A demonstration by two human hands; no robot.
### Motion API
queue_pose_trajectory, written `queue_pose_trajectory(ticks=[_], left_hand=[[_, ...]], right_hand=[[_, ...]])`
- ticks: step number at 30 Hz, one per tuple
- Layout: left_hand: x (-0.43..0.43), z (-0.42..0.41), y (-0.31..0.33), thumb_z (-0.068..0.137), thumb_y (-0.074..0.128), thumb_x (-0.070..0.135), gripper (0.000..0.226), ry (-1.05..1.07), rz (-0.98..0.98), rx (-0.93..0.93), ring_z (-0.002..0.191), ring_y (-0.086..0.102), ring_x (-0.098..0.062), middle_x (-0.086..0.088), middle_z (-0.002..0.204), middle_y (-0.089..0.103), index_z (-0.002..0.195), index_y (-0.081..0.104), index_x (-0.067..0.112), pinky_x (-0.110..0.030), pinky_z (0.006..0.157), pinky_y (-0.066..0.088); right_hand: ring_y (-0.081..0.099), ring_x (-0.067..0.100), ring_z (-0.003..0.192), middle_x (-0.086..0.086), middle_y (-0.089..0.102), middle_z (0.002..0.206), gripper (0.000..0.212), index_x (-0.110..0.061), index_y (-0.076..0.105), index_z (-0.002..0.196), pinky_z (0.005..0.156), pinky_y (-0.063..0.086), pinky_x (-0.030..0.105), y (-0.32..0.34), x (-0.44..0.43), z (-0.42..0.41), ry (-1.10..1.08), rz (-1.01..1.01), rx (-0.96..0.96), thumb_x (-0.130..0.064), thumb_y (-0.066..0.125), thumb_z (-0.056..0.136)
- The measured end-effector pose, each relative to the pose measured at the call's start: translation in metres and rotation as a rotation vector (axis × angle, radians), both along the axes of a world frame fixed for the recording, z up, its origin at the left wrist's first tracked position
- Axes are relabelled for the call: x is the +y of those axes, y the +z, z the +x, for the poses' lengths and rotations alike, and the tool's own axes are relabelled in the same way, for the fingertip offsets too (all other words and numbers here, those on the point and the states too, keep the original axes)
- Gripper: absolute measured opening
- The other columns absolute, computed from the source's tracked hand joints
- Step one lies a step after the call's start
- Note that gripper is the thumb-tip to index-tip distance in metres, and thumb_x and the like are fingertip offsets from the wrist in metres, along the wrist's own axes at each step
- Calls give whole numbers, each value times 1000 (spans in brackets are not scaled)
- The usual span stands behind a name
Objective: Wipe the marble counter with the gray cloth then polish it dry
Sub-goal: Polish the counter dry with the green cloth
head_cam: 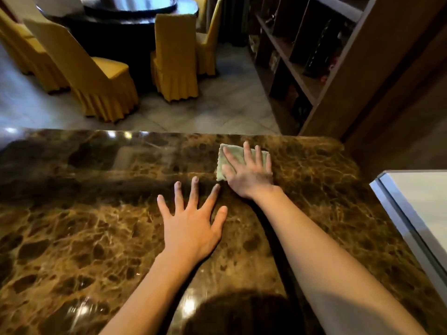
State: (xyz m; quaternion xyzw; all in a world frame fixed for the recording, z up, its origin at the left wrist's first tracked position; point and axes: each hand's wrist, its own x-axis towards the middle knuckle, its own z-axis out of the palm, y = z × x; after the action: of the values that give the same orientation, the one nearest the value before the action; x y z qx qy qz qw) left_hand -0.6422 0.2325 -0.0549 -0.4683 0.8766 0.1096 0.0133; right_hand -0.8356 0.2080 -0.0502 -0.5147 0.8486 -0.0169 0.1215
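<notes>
The brown veined marble counter [84,226] fills the lower part of the head view. A folded gray cloth [233,155] lies flat on it near the far edge, right of centre. My right hand [249,172] presses flat on top of the cloth with fingers spread, covering most of it. My left hand [191,223] rests palm down on the bare marble, fingers apart, just left of and nearer than the cloth, holding nothing.
Beyond the counter's far edge the floor drops away, with several yellow-covered chairs [96,76] around a dark round table [135,10]. A wooden shelf unit [338,68] stands at the right. A white surface with a metal rim [411,226] borders the counter's right side.
</notes>
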Motion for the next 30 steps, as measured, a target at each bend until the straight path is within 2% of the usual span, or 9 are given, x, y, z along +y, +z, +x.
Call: queue_pose_trajectory(ticks=[7, 11, 15, 17, 20, 25, 30], left_hand=[[-16, -15, 1, 97, 5, 71, 60, 10, 12, -10, 151, -26, -36, 3, 168, -18, 153, -10, 55, -69, 116, -15], [-16, -14, 2, 97, 2, 69, 61, 6, 21, -36, 149, -30, -37, 2, 167, -23, 153, -13, 52, -69, 114, -18], [-17, -14, 4, 71, -15, 72, 86, -31, 47, -154, 147, -32, -41, -1, 164, -31, 153, -19, 46, -72, 114, -15], [-15, -18, 5, 82, -9, 72, 75, 9, 36, -104, 149, -29, -40, 0, 167, -25, 153, -16, 49, -70, 113, -16], [-10, -21, 7, 95, -3, 68, 61, 37, 31, -26, 151, -24, -39, 1, 170, -15, 154, -10, 53, -69, 115, -14], [14, -27, 14, 99, 7, 65, 60, -19, 79, -44, 152, -21, -39, 1, 169, -14, 156, -8, 51, -67, 119, -10], [56, -36, 18, 100, 10, 66, 61, -85, 93, -47, 154, -15, -40, 0, 170, -11, 157, -5, 50, -65, 120, -6]], right_hand=[[-14, 39, 156, 7, -7, 173, 57, -54, 5, 158, 120, -17, 63, 4, -86, -23, -9, 8, -3, -60, 17, 103], [-11, 42, 156, 9, -2, 173, 56, -54, 8, 159, 118, -17, 66, 5, -126, 21, 100, 17, -20, -59, 16, 103], [0, 44, 156, 14, 9, 172, 55, -52, 17, 158, 118, -11, 65, 9, -142, 57, 219, 2, -19, -56, 20, 104], [3, 41, 156, 13, 14, 171, 54, -52, 19, 158, 120, -8, 61, 10, -130, 40, 195, -1, -24, -56, 21, 104], [1, 36, 157, 10, 10, 172, 56, -51, 15, 159, 122, -8, 56, 10, -90, -16, 81, 14, -6, -59, 18, 104], [-9, 33, 158, 8, -5, 173, 57, -54, 1, 158, 125, -11, 52, 4, 6, -108, -130, 33, 14, -63, 14, 103], [-11, 35, 157, 10, -10, 173, 57, -53, -3, 159, 124, -12, 55, 5, 93, -123, -193, 39, 5, -61, 14, 105]])
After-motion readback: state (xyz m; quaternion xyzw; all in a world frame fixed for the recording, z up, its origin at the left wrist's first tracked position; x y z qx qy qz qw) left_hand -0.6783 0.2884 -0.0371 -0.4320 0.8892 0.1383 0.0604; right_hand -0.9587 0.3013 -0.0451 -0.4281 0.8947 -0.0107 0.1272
